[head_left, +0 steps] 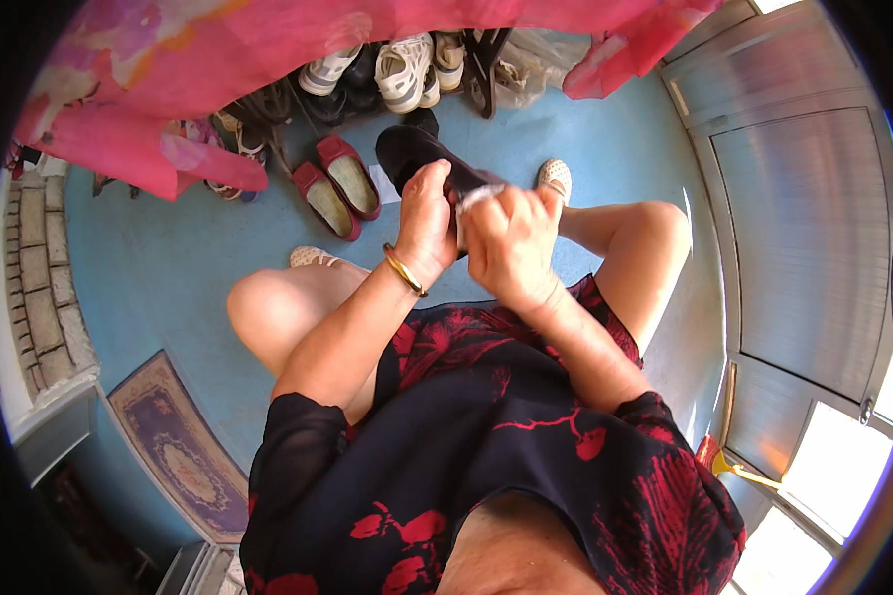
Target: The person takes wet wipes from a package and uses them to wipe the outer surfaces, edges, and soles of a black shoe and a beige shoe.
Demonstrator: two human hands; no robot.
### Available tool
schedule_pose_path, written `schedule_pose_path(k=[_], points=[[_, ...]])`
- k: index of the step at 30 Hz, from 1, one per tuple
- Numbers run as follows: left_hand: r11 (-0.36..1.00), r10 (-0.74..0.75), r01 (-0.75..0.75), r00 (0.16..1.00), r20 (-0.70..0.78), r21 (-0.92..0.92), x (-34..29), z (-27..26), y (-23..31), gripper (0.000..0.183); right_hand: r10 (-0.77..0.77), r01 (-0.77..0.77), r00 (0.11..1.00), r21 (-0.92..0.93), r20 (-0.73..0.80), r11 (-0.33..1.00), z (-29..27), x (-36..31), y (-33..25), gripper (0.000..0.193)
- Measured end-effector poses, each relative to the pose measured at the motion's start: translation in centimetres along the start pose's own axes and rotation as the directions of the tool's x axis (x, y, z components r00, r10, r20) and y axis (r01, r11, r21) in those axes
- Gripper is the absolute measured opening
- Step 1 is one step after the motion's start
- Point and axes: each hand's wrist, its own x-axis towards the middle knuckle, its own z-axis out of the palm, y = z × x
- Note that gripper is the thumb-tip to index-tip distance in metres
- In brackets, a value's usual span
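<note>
In front of me, between my knees, I hold up a black shoe, its rounded end pointing away to the left. My left hand, with a bangle on the wrist, is closed around the shoe's left side. Against its right side presses my right hand, fingers curled around a small white wipe or cloth, only a crumpled edge of which shows. The hands hide much of the shoe's near part. Just behind it another dark shoe is partly visible on the floor.
A pair of red slip-on shoes stands on the blue floor to the left. Beyond, a rack of shoes sits under a pink curtain. A patterned mat lies at left; a metal door stands at right.
</note>
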Motion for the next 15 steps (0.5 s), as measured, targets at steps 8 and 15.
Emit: schedule_pose_path(k=[8,15], points=[[0.992,0.0,0.016,0.993,-0.121,0.126,-1.5,1.2,1.9,0.025,0.079,-0.076,0.997,0.111,-0.015,0.991,0.7,-1.6,1.3,0.011],[0.986,-0.042,0.046,0.999,0.03,-0.163,-0.1,0.5,3.7,0.019,0.683,-0.511,0.712,0.786,0.161,0.348,0.1,-4.2,2.5,0.029]])
